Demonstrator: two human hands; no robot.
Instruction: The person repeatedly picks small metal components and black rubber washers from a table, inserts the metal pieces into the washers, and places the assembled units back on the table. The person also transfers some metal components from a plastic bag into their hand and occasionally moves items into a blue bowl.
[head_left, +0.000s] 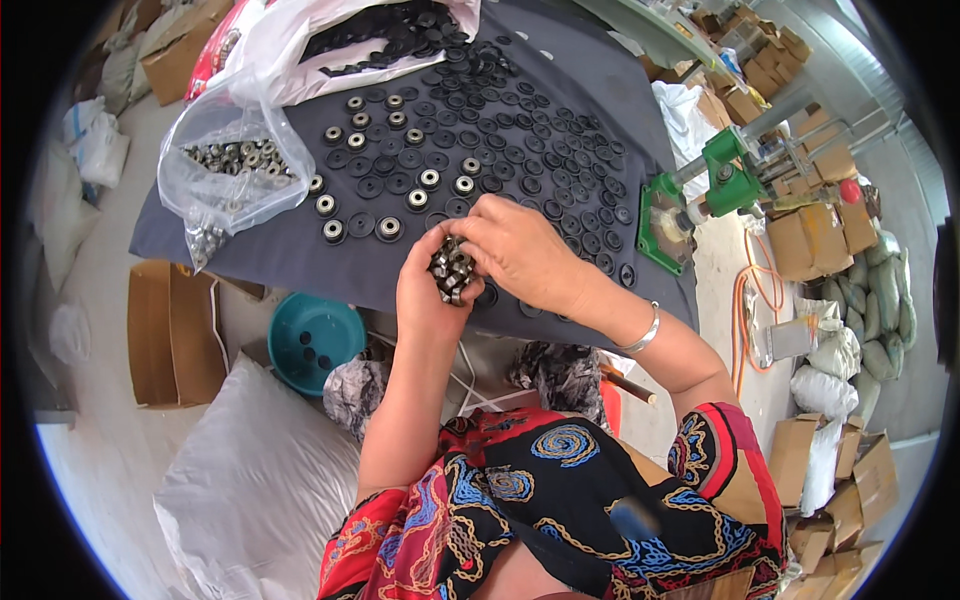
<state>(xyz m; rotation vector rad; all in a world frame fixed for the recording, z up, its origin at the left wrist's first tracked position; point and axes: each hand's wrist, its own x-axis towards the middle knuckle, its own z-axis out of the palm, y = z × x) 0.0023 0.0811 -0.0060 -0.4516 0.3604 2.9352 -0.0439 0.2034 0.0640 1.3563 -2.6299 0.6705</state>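
Near the table's front edge, my left hand (pixel 418 285) is cupped around a heap of small shiny metal bearings (pixel 453 270). The fingers of my right hand (pixel 530 255) are pinched together at the top of that heap, on a bearing; their tips are partly hidden. Just beyond my hands, several round black plastic rings carry a bearing in the middle, such as this fitted ring (pixel 389 229). Many bare black rings (pixel 575 170) lie spread flat over the dark table cloth (pixel 270 245).
A clear plastic bag (pixel 180 190) of bearings sits at the table's left. Behind it a white sack (pixel 290 80) spills black rings. A green hand press (pixel 725 175) stands at the right edge. Below are a teal basin (pixel 290 365), a cardboard box (pixel 165 340) and a large grey sack (pixel 250 480).
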